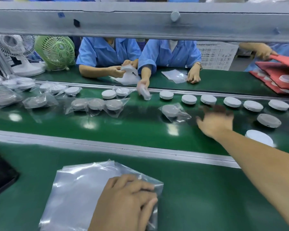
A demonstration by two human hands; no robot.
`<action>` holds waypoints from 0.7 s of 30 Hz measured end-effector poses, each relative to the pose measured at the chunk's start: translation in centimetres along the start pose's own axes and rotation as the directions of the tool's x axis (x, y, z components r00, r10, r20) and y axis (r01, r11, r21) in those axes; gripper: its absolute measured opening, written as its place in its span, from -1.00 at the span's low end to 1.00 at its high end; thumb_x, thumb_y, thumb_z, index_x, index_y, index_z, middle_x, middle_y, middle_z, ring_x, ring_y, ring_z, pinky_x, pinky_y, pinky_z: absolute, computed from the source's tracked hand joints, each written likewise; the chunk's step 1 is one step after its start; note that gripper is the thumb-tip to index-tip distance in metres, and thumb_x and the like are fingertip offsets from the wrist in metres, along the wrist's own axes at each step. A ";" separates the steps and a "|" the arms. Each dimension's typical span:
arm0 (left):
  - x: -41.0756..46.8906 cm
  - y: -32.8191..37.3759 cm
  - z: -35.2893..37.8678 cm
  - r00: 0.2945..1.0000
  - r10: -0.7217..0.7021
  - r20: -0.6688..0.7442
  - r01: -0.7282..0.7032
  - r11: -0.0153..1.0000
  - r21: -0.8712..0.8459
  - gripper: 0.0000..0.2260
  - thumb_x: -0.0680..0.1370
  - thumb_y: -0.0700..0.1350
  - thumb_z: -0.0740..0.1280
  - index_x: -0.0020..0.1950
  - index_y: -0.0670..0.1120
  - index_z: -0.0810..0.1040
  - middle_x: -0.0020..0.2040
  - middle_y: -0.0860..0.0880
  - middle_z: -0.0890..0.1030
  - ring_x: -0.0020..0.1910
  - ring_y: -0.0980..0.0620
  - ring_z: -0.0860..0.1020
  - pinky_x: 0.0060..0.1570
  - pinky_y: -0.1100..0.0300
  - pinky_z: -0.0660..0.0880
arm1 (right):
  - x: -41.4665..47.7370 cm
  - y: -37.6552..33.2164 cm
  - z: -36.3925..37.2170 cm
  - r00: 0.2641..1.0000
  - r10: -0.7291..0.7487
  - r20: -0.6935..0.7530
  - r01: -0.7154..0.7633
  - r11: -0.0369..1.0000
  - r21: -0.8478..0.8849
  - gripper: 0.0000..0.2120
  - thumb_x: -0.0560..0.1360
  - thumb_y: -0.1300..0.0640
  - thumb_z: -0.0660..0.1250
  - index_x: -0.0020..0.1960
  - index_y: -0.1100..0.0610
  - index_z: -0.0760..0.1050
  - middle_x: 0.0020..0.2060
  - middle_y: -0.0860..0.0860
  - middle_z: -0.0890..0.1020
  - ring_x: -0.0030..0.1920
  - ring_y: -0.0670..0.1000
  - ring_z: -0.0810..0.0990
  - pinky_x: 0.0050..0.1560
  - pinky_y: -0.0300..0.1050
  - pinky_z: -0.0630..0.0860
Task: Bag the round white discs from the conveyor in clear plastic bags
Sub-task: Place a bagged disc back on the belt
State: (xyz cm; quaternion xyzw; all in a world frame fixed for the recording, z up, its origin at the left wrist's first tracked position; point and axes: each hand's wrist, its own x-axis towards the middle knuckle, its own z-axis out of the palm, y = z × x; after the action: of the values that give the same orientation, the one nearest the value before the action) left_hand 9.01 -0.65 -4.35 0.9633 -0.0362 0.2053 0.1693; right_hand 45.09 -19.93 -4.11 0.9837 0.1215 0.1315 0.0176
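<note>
The white discs (232,102) lie flat, faces up (round, so no long axis), in a row running left to right along the far edge of the conveyor (123,130), right of centre. My right hand (214,121) hovers just short of them, fingers spread, blurred, empty. At lower centre, my left hand (123,204) presses joined fingers flat on the clear bags (73,189), whose stack is skewed toward the upper right.

- Left hand (123,204) flat on bag stack (77,185).
- Right hand (214,121) spread over belt (123,127), blurred, beside bagged disc (171,110).
- Bare discs (232,102) in a row beyond.
</note>
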 end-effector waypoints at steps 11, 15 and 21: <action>0.6 -0.8 -1.7 0.919 -0.381 -0.103 0.335 0.891 -0.307 -0.75 0.52 0.30 0.21 -0.02 0.33 0.67 0.02 0.49 0.58 0.17 0.30 0.51 0.27 0.09 0.46 | -6.4 0.0 -3.8 0.872 -0.431 -0.233 0.487 0.708 0.511 -0.68 0.63 0.15 0.35 0.38 0.05 0.55 0.16 0.11 0.61 0.20 0.18 0.54 0.29 0.12 0.44; 0.9 -0.7 -2.3 0.905 -0.407 -0.123 0.348 0.875 -0.337 -0.77 0.52 0.30 0.22 -0.02 0.34 0.66 0.00 0.46 0.60 0.14 0.29 0.55 0.18 0.12 0.52 | -15.0 -2.0 -6.5 0.522 -0.755 -0.397 0.838 0.368 0.402 -0.67 0.62 0.10 0.24 0.37 0.03 0.51 0.28 -0.04 0.53 0.26 -0.01 0.51 0.35 -0.15 0.42; 0.9 0.3 -2.4 0.941 -0.338 -0.022 0.270 0.786 -0.556 -0.76 0.51 0.36 0.28 0.10 0.40 0.63 0.05 0.39 0.64 0.16 0.32 0.57 0.08 0.46 0.45 | -20.2 -4.1 -8.7 0.508 -0.656 -0.559 0.836 0.219 0.502 -0.82 0.53 0.06 0.50 0.11 0.05 0.64 0.15 -0.10 0.71 0.18 -0.09 0.67 0.13 -0.03 0.59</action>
State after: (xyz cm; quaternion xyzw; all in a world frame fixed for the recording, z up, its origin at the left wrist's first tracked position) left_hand 8.85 -0.09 -1.81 0.8537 0.0730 0.2140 0.4691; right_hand 22.97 -20.84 -1.11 0.6932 0.6230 0.1570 -0.3268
